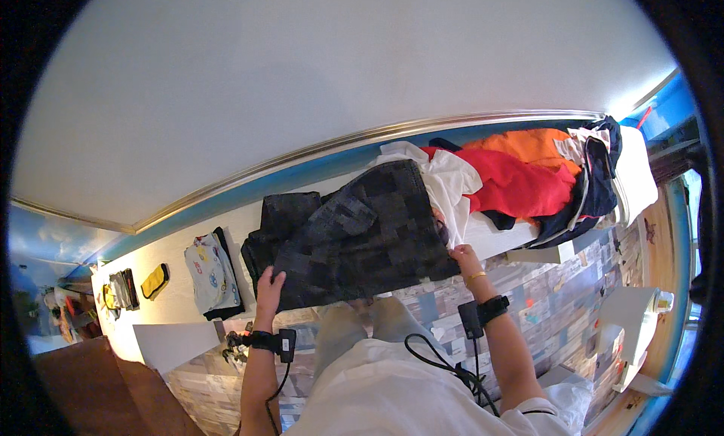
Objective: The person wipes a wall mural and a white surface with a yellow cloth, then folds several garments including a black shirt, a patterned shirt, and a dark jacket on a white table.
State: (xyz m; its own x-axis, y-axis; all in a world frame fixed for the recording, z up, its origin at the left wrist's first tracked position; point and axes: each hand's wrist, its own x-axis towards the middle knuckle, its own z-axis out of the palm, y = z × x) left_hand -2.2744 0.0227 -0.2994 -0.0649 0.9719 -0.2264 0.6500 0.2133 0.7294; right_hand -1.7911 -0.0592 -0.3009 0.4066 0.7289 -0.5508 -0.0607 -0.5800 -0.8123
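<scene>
A dark checked cloth garment point(362, 232) lies spread before me over the white tabletop point(243, 224), its near edge overhanging. My right hand point(468, 261) pinches its right near corner between thumb and fingers. At the garment's left near side is my left hand point(270, 289), thumb raised and fingers against the cloth; whether it grips is unclear. Just past the garment's right side lies a crumpled white garment point(447, 179). Beyond that are a red garment point(517, 181), an orange garment point(526, 145) and dark blue clothing point(599, 179) in a loose heap.
Left on the table are a folded light printed garment point(212, 275) on black cloth, a small yellow folded cloth point(154, 281) and a row of folded items point(121, 289). A brown surface point(107, 385) stands at lower left. Black cables point(452, 368) hang near my right forearm.
</scene>
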